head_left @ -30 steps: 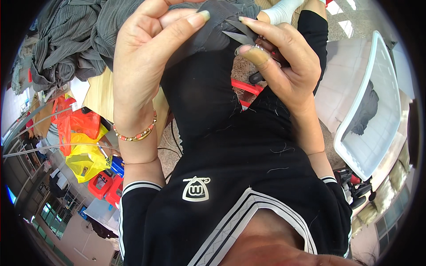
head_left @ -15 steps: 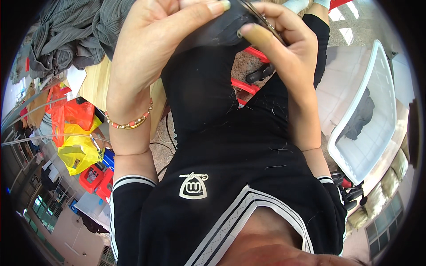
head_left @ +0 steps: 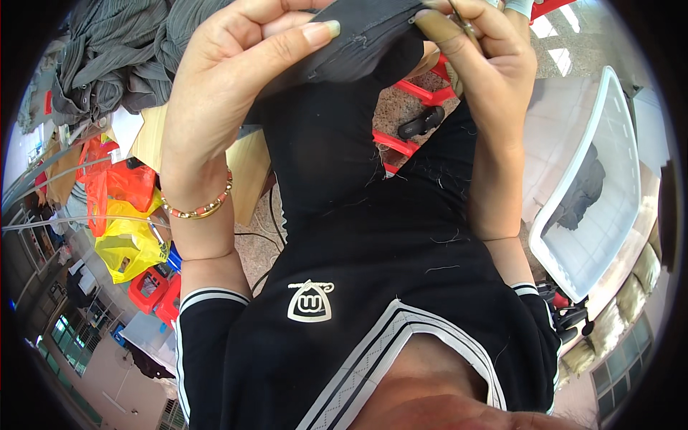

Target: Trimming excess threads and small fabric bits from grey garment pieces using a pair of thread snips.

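My left hand (head_left: 222, 79) is closed on a dark grey piece of cloth (head_left: 358, 39), the thumb lying on top of it. A seam with short loose threads runs across this cloth. At its right end my right hand (head_left: 494, 68) pinches the edge between thumb and fingers. Thin metal thread snips (head_left: 467, 23) are also held in my right hand, tucked along the fingers; their blades are mostly hidden. The cloth is stretched between both hands above my lap, and its far part runs out of the top of the view.
A heap of grey ribbed garments (head_left: 115, 64) lies on a wooden table (head_left: 247, 168) at the far left. Red and yellow plastic bags (head_left: 129, 247) hang below it. To the right stands a white bin (head_left: 609, 208) with dark cloth (head_left: 579, 190) inside. A red stool (head_left: 398, 143) shows between my legs.
My hands have moved apart, the left one leftward and the right one rightward. The cloth is now drawn out flatter, with more of its seam showing.
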